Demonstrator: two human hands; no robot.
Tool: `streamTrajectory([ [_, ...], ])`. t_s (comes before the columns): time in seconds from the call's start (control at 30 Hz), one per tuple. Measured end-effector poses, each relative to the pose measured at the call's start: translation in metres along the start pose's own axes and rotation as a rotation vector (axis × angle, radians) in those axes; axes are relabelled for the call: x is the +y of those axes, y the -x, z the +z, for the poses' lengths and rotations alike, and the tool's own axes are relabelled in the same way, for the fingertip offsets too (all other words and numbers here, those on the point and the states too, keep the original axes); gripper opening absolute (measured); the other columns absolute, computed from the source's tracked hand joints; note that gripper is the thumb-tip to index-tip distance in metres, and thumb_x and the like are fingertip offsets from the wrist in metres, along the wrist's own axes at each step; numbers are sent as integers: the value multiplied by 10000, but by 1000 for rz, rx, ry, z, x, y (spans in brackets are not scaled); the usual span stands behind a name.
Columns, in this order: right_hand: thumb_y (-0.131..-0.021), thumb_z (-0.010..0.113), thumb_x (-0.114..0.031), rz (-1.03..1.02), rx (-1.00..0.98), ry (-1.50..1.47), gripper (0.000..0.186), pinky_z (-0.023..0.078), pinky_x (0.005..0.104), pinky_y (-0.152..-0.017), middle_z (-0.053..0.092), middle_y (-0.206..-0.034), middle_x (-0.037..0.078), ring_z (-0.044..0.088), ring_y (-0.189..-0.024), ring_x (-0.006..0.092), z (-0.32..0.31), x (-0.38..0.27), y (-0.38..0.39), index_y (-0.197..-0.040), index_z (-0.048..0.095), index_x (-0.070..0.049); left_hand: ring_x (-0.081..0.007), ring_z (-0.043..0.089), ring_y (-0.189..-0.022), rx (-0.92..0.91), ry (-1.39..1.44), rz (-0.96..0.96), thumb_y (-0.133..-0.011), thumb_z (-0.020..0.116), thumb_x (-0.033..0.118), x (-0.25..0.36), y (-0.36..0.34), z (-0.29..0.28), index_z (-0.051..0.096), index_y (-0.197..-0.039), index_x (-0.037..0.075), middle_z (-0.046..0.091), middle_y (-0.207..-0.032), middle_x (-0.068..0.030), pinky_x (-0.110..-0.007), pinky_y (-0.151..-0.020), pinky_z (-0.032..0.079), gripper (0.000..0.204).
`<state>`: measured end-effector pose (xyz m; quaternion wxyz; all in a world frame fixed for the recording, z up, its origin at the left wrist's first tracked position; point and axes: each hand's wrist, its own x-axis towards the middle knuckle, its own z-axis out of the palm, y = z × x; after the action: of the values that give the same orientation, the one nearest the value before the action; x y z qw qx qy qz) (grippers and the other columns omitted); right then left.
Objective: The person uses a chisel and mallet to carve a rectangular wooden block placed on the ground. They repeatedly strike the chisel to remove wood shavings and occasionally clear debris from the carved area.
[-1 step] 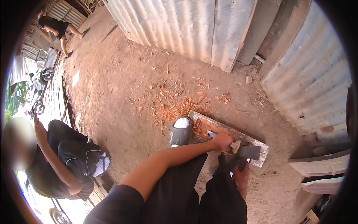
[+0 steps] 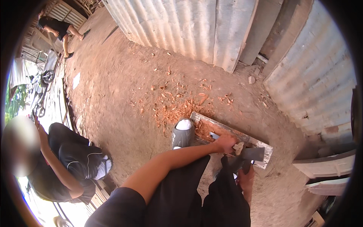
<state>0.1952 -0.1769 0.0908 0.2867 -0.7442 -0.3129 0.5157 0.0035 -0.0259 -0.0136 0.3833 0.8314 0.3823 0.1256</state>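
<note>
My left hand (image 2: 225, 143) is closed around a chisel (image 2: 214, 136), whose metal blade points left into a wooden board (image 2: 261, 145). The board is hollowed out, with reddish wood and loose chips inside and pale, worn edges. Past my fist shows the chisel's rough, battered wooden end. Beside that end lies the broad grey blade of a flat-bladed tool (image 2: 252, 154). My right hand (image 2: 246, 177) is closed just below this blade, partly behind my dark trouser leg; its grip on the tool's handle is mostly hidden. My grey shoe (image 2: 183, 133) stands against the board's left end.
Wood shavings (image 2: 185, 108) lie scattered over the dirt ground. A person in dark clothes (image 2: 72, 159) sits close on my left; another person (image 2: 56, 28) stands far left. Corrugated metal sheets (image 2: 170, 30) rise ahead and right. Pale timber pieces (image 2: 325, 165) lie at right.
My right hand has shifted slightly forward, toward the blade. The seated person's head and raised hand have moved a little. My left hand and the chisel stay in place.
</note>
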Motion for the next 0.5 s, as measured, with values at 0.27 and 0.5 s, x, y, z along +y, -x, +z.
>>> streamTrajectory([
  [0.27,-908,671,-106,-203,77,135,428,498,346,-454,652,-756,124,617,-500,171,3,40,-20,-1290,552,46,-423,727,-878,7,-31,-95,-712,777,246,4,-13,-8,720,-936,66,736,-846,-181,-526,-768,576,293],
  [0.5,-950,637,-63,-3,70,-101,340,465,306,-435,589,-776,87,567,-501,139,-6,-28,0,-1270,536,-9,-422,725,-880,9,-36,-94,-713,778,247,1,-12,-10,721,-940,71,736,-852,-180,-529,-781,573,293],
])
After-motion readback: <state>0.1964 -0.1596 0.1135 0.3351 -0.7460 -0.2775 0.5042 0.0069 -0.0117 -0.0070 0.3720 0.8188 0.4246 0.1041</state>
